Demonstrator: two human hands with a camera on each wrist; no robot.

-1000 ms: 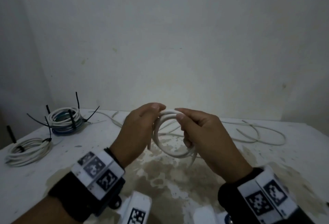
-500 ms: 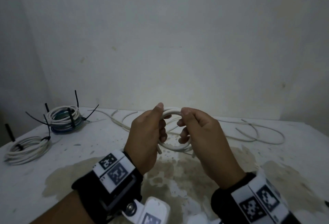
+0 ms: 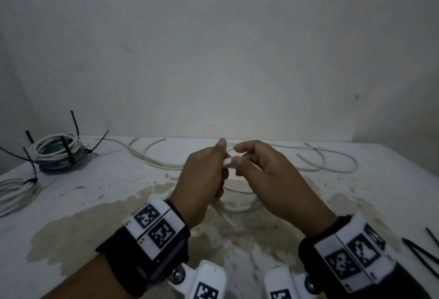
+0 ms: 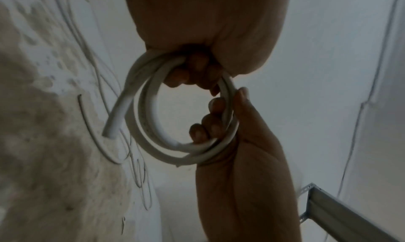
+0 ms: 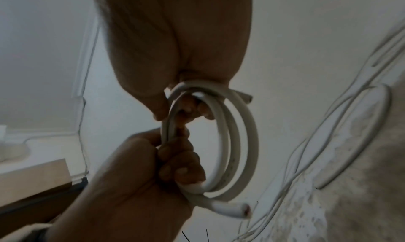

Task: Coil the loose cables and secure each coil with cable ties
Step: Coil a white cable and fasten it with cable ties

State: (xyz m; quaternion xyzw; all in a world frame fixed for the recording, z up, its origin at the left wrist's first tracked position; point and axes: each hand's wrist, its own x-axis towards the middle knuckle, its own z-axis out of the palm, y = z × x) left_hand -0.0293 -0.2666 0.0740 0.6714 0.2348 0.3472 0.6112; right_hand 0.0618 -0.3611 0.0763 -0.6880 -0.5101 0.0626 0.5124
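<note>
White flat-cable coil (image 4: 153, 124), two loops, gripped by my left hand (image 3: 202, 180) and right hand (image 3: 268, 180) on opposite sides, above the stained white table (image 3: 95, 203).

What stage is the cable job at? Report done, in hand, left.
Done: two tied coils and lie at the table's left. In hand: left hand and right hand both grip a small white coil, untied. Left: loose cables behind; spare ties wait at right.

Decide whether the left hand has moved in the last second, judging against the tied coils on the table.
Yes. The left hand, gripping the white cable, has shifted right, away from the tied coils.
</note>
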